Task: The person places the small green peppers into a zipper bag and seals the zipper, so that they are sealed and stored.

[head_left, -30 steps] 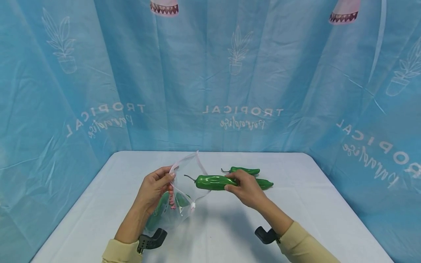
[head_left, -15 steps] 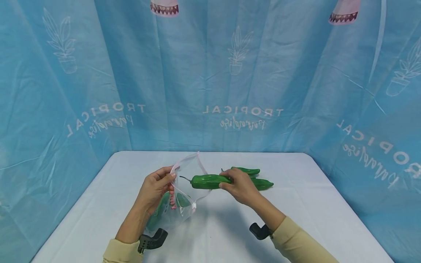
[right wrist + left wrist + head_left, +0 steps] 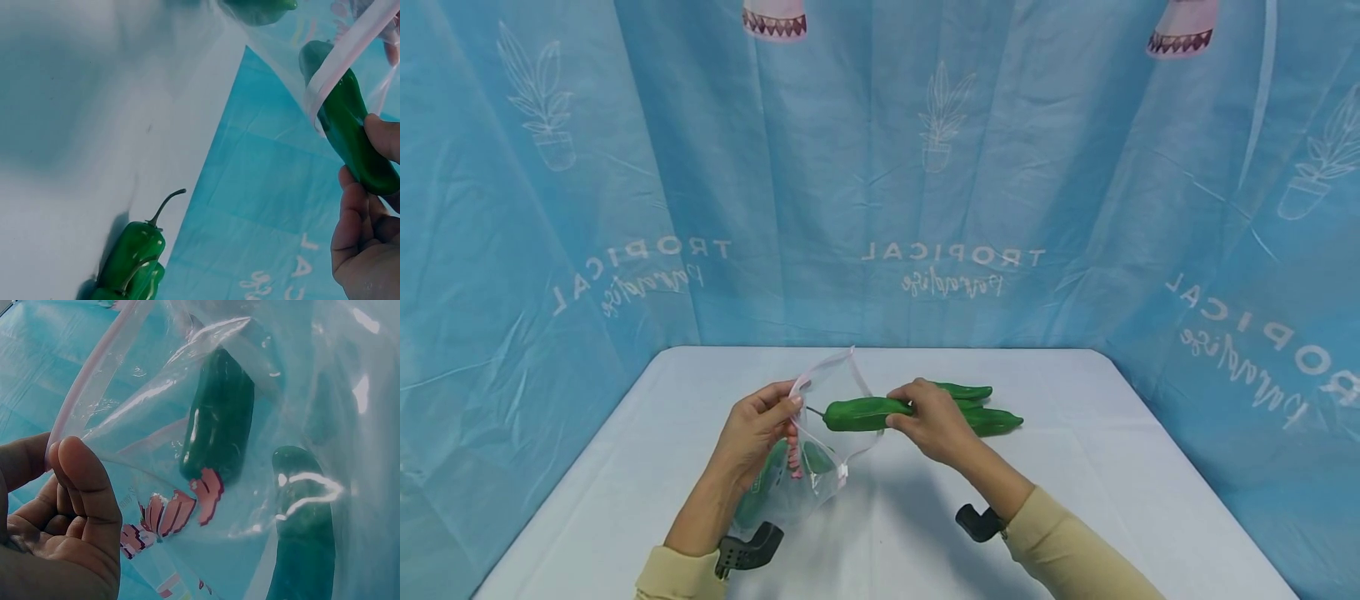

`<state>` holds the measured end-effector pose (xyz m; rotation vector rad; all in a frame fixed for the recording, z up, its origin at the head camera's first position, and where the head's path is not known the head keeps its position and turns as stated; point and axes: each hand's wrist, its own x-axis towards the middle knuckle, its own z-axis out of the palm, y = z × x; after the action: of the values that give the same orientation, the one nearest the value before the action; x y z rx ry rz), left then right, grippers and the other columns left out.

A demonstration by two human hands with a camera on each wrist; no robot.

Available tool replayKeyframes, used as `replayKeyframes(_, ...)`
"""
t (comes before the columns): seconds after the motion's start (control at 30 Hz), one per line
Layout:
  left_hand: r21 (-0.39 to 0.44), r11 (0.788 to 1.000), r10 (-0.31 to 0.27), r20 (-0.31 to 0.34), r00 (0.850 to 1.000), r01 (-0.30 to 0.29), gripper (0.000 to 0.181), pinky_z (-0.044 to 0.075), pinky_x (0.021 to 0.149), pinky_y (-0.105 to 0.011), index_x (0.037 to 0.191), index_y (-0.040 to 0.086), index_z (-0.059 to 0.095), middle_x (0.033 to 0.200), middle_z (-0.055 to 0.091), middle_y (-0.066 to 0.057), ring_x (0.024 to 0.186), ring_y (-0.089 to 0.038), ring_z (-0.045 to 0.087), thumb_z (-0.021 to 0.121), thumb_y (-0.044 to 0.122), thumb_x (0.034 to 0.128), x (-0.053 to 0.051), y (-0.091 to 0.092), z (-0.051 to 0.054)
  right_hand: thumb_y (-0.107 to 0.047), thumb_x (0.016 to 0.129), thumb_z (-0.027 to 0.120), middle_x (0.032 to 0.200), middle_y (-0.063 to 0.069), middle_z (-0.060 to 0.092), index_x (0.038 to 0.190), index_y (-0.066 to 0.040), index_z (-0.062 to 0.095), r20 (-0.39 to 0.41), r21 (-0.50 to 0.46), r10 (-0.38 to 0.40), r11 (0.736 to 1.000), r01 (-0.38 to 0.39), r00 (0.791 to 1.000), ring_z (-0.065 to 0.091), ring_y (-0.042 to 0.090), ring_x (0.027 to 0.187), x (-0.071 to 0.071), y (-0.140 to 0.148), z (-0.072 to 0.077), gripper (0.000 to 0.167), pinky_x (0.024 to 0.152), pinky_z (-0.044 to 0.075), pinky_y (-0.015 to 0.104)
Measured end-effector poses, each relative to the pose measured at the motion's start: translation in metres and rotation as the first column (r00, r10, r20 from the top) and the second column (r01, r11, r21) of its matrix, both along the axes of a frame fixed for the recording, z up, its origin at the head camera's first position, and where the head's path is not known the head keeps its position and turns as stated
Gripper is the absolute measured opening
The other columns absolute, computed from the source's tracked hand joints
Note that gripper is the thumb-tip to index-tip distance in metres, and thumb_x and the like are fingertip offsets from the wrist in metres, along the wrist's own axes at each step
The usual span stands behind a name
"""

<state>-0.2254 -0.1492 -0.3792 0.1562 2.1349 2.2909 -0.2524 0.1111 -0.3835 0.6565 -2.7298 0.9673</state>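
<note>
In the head view, my left hand [image 3: 748,433] pinches the rim of a clear zip bag [image 3: 790,502] with a pink-edged mouth, held open. Its lower part shows pink printed marks and a green pepper-like shape [image 3: 304,544] inside. My right hand [image 3: 934,423] grips a large glossy green pepper [image 3: 856,414] near its tapered end, the stem toward the left. The right wrist view shows the pepper's stem end behind the bag's pink rim [image 3: 337,65], within the mouth. My right fingers remain outside the bag.
More green peppers [image 3: 996,421] lie on the white table [image 3: 1060,467] behind and to the right of my right hand. Blue printed curtains [image 3: 880,192] rise around the table's back and sides.
My right hand has moved left with the pepper, bringing its stem end into the bag's mouth. The left hand and the bag have hardly moved.
</note>
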Motion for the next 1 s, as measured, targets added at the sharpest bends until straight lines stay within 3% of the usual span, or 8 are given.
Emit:
replayKeyframes(0.43,0.01,1.0,-0.022,-0.01,1.0,0.022,0.045,0.051,0.061,-0.018,0.126,-0.004,0.05,0.079,0.056,0.006,0.06,-0.007,0.053,0.061,0.023,0.0918,0.001,0.0,0.001,-0.025,0.087,0.068,0.105,0.003,0.063,0.116,-0.012,0.066,-0.002,0.06,0.018,0.998,-0.018,1.0,0.057,0.016,0.097,0.001,-0.021,0.004,0.032,0.079,0.051,0.034)
replayKeyframes(0.67,0.009,1.0,-0.011,-0.002,1.0,0.011,0.045,0.052,0.061,-0.019,0.126,-0.003,0.05,0.079,0.055,0.005,0.059,-0.007,0.052,0.062,0.023,0.0914,0.001,0.001,0.001,-0.024,0.087,0.068,0.102,0.003,0.063,0.113,-0.011,0.066,-0.048,0.109,0.04,0.993,-0.035,0.998,0.055,0.014,0.092,0.001,-0.031,0.003,0.03,0.073,0.049,0.028)
replayKeyframes(1.0,0.011,1.0,-0.011,-0.004,1.0,0.011,0.045,0.052,0.06,-0.019,0.125,-0.003,0.05,0.077,0.055,0.005,0.059,-0.007,0.052,0.062,0.023,0.0912,0.0,0.002,-0.001,-0.023,0.086,0.069,0.099,0.003,0.063,0.11,-0.01,0.067,-0.099,0.192,0.083,0.979,-0.063,0.992,0.056,0.016,0.09,-0.004,-0.037,-0.004,0.028,0.075,0.05,0.031)
